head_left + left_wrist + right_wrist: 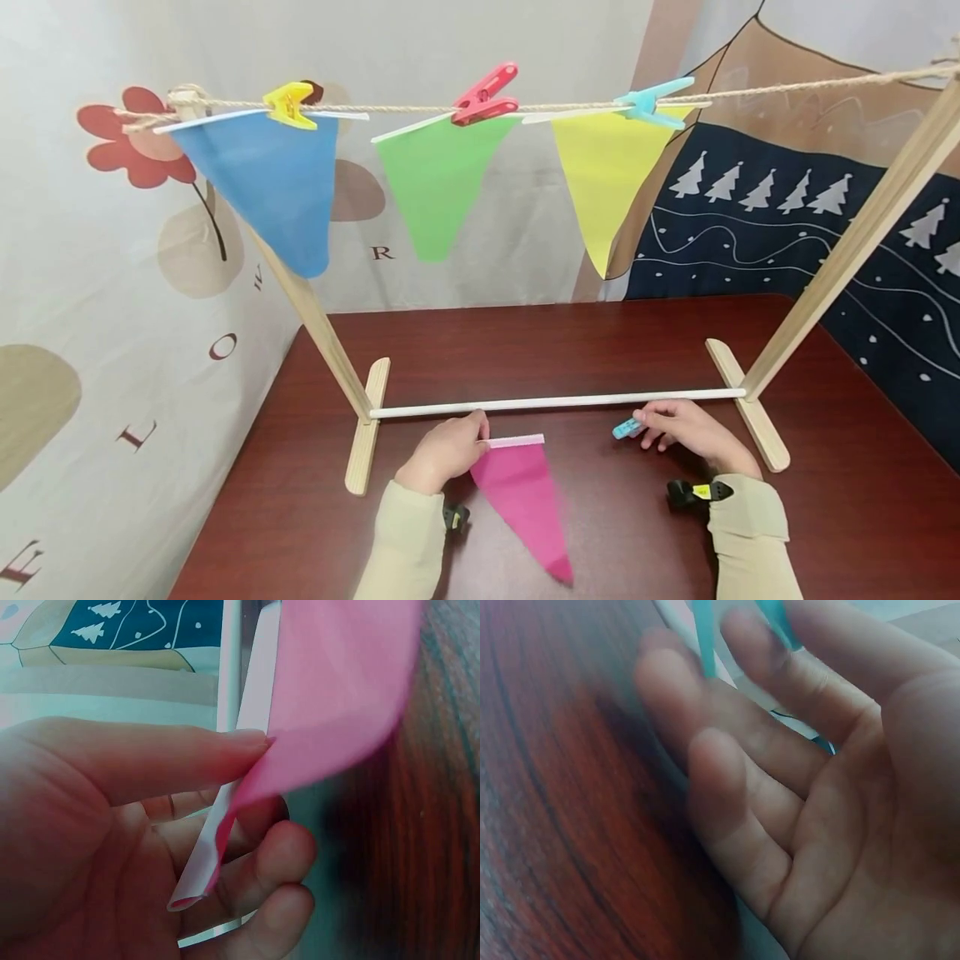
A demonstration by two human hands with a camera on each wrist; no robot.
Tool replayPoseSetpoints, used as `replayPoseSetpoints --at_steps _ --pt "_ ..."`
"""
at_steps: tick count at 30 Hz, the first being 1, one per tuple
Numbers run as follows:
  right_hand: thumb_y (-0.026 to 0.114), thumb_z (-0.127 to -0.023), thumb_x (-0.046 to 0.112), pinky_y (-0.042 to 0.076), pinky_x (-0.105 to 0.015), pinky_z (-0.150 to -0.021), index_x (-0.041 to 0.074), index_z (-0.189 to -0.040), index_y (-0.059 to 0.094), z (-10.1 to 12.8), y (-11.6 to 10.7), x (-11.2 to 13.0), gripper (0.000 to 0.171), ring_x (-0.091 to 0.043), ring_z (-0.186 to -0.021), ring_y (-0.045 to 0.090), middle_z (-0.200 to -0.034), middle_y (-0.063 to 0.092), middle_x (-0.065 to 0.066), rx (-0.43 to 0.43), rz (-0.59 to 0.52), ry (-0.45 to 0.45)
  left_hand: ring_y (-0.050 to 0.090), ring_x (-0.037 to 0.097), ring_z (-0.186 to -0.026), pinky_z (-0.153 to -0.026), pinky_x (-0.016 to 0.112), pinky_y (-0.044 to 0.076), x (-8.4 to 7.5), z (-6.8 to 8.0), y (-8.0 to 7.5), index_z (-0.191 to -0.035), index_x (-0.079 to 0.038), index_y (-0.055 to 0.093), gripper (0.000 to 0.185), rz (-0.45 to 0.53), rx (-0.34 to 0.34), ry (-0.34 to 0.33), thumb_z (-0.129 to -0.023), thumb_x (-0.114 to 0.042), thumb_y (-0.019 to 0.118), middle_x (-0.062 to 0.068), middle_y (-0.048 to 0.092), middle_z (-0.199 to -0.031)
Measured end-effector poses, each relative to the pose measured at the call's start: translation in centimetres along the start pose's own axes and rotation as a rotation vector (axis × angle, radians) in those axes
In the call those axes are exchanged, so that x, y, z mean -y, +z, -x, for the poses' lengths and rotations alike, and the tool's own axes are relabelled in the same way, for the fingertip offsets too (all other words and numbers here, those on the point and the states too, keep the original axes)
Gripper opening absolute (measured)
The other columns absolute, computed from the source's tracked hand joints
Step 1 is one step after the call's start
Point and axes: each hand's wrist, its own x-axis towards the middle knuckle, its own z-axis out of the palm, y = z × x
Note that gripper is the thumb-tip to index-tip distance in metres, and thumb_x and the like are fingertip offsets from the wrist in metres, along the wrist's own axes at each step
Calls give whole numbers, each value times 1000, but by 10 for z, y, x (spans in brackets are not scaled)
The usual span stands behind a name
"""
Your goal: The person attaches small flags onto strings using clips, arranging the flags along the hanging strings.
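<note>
My left hand pinches a pink triangular pennant near the left end of its white top strip. In the left wrist view the thumb presses on the strip's edge, with the fingers behind it and the pink paper bending away. The pennant's tip points toward the front of the table. To the right, my right hand holds a light blue clothespin between thumb and fingertips, just above the table. Only part of the clothespin shows at the top of the right wrist view; the other fingers curl loosely.
Ahead stands a wooden frame with a left post, a right post and a white bottom rod. Along its twine hang blue, green and yellow pennants, each under a clothespin.
</note>
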Motion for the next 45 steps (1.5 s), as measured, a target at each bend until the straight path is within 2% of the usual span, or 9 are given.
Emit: replayPoseSetpoints --at_steps 5,12,16,20,26,35,45 --pt "55 -88 24 50 -35 -56 0 -89 63 0 0 1 26 -22 -62 57 -70 59 -15 -35 8 -18 45 13 -59 -57 27 38 2 -1 -1 -85 -15 52 7 -8 -20 23 -81 -13 58 -6 47 -60" --pt "56 -88 23 50 -34 -60 -4 -102 60 1 -1 -1 31 -21 -70 58 -79 60 -16 -103 3 -11 45 14 -64 -62 27 38 2 -1 -2 -86 -12 54 14 30 -6 61 -76 -2 51 -4 52 -70" --pt "56 -88 24 50 -34 -61 -4 -103 60 0 -1 -1 32 -23 -73 58 -82 61 -16 -119 13 -17 47 14 -68 -65 28 40 1 -3 -2 -87 -10 57 17 38 -12 68 -76 2 50 0 57 -79" --pt "56 -88 25 50 -34 -62 -3 -103 60 0 -2 0 32 -23 -74 58 -82 61 -15 -115 25 -24 51 14 -73 -69 29 42 0 -4 -3 -83 -12 61 17 20 -15 69 -77 0 51 0 60 -81" --pt "56 -88 24 50 -33 -63 -3 -104 60 2 -2 3 32 -24 -75 59 -83 62 -15 -116 15 -28 51 13 -72 -67 28 42 0 -2 -2 -76 -16 62 15 7 -19 81 -81 -4 53 -3 59 -78" --pt "55 -89 24 50 -33 -62 -2 -104 60 2 -4 3 30 -25 -75 58 -83 62 -16 -125 30 -65 52 13 -74 -70 30 44 0 -2 -2 -79 -15 63 9 9 -30 97 -83 -9 57 -3 59 -79" --pt "54 -89 23 50 -33 -62 -2 -104 60 1 -5 2 29 -24 -75 58 -83 62 -15 -136 37 -63 50 13 -72 -68 29 43 2 -2 -1 -80 -13 61 12 21 -49 100 -80 -2 55 -1 59 -79"
